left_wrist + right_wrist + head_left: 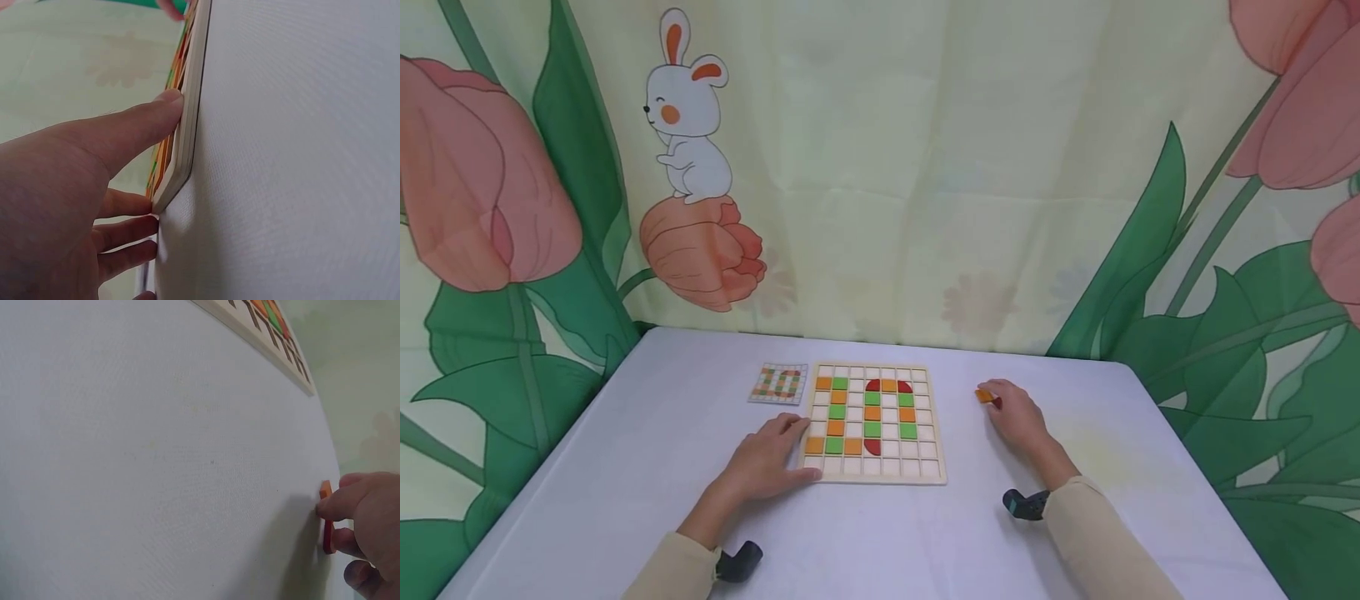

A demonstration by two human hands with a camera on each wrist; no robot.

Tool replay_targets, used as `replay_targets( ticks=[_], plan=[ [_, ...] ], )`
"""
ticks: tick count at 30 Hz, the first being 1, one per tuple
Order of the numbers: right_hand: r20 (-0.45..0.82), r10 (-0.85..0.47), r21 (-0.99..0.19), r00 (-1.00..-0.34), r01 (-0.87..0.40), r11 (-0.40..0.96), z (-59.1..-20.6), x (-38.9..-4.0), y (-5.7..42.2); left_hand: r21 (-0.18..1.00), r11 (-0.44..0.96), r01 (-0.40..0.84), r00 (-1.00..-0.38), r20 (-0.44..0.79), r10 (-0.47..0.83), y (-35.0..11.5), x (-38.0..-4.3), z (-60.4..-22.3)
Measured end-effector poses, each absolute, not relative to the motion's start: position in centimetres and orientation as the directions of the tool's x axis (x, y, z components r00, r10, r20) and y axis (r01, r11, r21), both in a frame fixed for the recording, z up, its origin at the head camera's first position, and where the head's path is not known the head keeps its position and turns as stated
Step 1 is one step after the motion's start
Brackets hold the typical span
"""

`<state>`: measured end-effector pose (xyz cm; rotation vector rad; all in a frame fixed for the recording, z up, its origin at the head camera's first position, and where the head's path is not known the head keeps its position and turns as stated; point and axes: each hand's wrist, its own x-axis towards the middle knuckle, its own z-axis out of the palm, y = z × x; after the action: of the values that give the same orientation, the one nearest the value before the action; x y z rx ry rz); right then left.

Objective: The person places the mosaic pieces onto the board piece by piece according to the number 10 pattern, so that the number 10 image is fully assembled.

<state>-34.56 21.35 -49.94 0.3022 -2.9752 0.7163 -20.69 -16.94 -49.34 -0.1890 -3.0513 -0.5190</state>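
A wooden grid board (880,480) lies on the table, with orange, green and red tiles in some of its squares. My left hand (765,458) rests against the board's near left corner. In the left wrist view its thumb (147,125) touches the front edge, and nearly straight fingers meet the left side. To the right of the board, my right hand (1018,417) pinches an orange tile (982,396) and a red piece (997,402) close to the tabletop. In the right wrist view the fingers partly cover the orange tile (325,489) and red piece (328,537).
A small pattern card (778,383) with a coloured grid lies left of the board. The white-covered table (880,542) ends at a printed curtain (880,208) at the back. Black wrist devices (739,562) are worn on both forearms.
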Motion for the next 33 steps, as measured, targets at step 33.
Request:
replay_targets(
  ticks=[33],
  plan=[
    [0.178,-0.291,-0.552,-0.940,-0.340,0.761,-49.2,-30.7,15.8,0.335,0.935,0.116,-0.993,0.048,0.106,-16.9,-20.7,-49.2]
  ],
)
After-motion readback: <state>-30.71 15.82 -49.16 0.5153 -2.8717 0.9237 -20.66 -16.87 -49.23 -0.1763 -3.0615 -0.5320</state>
